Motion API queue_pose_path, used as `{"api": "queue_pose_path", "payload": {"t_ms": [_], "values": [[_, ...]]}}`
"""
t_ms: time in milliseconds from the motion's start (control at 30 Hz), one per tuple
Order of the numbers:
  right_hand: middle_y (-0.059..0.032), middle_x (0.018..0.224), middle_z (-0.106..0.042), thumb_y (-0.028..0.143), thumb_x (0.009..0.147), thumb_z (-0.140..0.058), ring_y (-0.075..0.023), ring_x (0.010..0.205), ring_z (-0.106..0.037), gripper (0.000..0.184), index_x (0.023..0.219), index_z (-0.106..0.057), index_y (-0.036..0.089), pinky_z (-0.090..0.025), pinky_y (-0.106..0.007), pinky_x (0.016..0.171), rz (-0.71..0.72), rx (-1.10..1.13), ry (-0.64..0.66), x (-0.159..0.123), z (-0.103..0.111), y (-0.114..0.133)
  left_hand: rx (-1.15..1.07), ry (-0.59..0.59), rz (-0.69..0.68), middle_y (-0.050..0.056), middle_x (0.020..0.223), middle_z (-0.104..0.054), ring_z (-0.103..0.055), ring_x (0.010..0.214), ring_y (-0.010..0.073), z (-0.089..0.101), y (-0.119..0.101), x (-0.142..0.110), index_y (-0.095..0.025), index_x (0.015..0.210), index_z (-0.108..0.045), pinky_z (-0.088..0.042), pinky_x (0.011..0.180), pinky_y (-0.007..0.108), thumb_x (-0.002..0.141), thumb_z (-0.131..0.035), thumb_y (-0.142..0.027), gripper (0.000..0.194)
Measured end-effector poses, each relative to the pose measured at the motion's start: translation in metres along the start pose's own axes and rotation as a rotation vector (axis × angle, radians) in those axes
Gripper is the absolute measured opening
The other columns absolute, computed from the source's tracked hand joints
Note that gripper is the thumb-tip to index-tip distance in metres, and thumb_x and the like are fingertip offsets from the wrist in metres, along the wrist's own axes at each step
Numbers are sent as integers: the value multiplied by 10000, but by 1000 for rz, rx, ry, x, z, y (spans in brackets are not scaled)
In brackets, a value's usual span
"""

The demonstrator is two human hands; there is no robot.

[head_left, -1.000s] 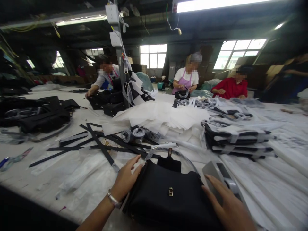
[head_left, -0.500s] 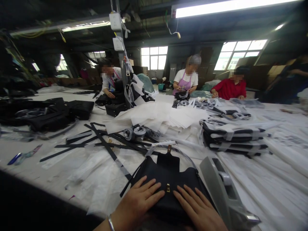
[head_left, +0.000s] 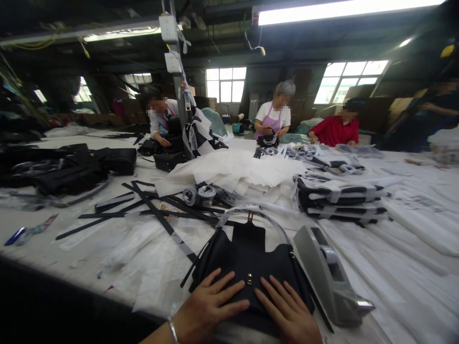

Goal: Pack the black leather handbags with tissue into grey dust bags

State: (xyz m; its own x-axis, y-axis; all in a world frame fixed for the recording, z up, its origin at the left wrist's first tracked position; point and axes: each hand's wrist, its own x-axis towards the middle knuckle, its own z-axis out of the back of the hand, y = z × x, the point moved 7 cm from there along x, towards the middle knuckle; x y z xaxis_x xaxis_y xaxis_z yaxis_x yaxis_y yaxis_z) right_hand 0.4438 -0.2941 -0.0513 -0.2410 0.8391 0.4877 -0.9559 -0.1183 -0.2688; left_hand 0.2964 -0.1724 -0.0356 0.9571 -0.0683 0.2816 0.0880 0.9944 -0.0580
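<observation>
A black handbag [head_left: 234, 255] lies in front of me on the table, its flap tab [head_left: 250, 239] laid back toward the far side. A gold clasp [head_left: 249, 279] shows at the middle of its front. My left hand [head_left: 211, 306], with a silver bangle at the wrist, rests flat on the bag's left part, fingers spread. On the other side of the clasp, my right hand [head_left: 287, 308] presses flat with its fingers stretched out. The handle [head_left: 258, 209], wrapped in clear film, arches beyond the bag.
Right of the bag stands a grey tape dispenser [head_left: 322, 277]. Behind it is a stack of wrapped black pieces [head_left: 340, 198]. Black straps [head_left: 154, 215], white sheets [head_left: 236, 165] and more black bags [head_left: 71, 167] cover the table. Several people work across it.
The view has shifted slightly. Both hands have slid a little toward me over the bag, showing more of its upper front; they remain flat on it.
</observation>
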Motion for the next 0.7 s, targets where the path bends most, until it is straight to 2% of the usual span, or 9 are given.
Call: {"api": "queue_pose_path", "payload": {"t_ms": [100,167,267,400,467,533,567,633,700], "values": [[-37,1458,-493,52,765,-429,-269,1305,-502,718,1448,-429,275,-398,-440,1057,-4,74,51,-1,4,4,-61,74,19,-24,1553,-342,-327,1422,287,-1,-2,-1,-339,1461,-359,-270,1157,528,757,-566,-56,787],[-51,1488,-450,74,755,-470,-296,1328,-472,739,1463,-401,273,-384,-478,1067,11,89,97,-1,4,7,-67,89,31,-30,1563,-320,-311,1428,297,-5,-2,-1,-338,1463,-355,-258,1156,539,728,-556,-51,814],[-46,1487,-449,64,779,-519,-284,1317,-487,724,1460,-402,282,-412,-457,1056,27,73,131,1,9,9,-59,78,33,-40,1560,-322,-326,1422,286,-7,-2,-1,-353,1458,-359,-262,1155,523,734,-526,-24,812],[-35,1375,-583,197,844,-617,-275,1220,-586,511,1341,-560,299,-492,-411,990,-46,223,194,21,27,2,-104,40,41,-23,1540,-371,-376,1397,286,1,-2,-1,-352,1448,-374,-276,1150,516,734,-557,-64,792],[-40,1213,-702,266,860,-635,-271,1089,-671,324,1180,-682,291,-538,-381,915,-158,372,241,46,37,-5,-119,27,47,-15,1529,-392,-398,1384,284,5,-2,0,-354,1453,-364,-287,1146,511,745,-568,-82,785],[-33,1013,-768,242,896,-583,-231,917,-723,198,999,-748,278,-560,-329,825,-305,579,238,82,44,-13,-115,6,53,-7,1510,-423,-425,1368,280,4,-1,0,-358,1451,-368,-300,1142,507,772,-570,-93,756],[-31,987,-769,248,914,-556,-215,890,-722,211,984,-753,277,-557,-308,808,-359,722,192,103,46,-15,-109,-12,53,-3,1497,-442,-440,1357,281,3,0,0,-359,1445,-382,-312,1137,506,790,-574,-105,728],[-30,1002,-760,309,922,-562,-216,927,-704,216,1031,-746,274,-539,-317,848,-488,1036,10,144,43,-23,-100,-39,46,4,1474,-471,-460,1342,286,-1,2,1,-358,1430,-412,-340,1124,499,836,-583,-147,653],[-32,906,-762,401,929,-550,-211,853,-707,265,1001,-749,241,-545,-319,818,-623,1244,-158,172,24,-30,-121,-55,49,9,1446,-503,-487,1321,283,-3,6,0,-353,1404,-458,-377,1103,472,900,-566,-202,537]]}}
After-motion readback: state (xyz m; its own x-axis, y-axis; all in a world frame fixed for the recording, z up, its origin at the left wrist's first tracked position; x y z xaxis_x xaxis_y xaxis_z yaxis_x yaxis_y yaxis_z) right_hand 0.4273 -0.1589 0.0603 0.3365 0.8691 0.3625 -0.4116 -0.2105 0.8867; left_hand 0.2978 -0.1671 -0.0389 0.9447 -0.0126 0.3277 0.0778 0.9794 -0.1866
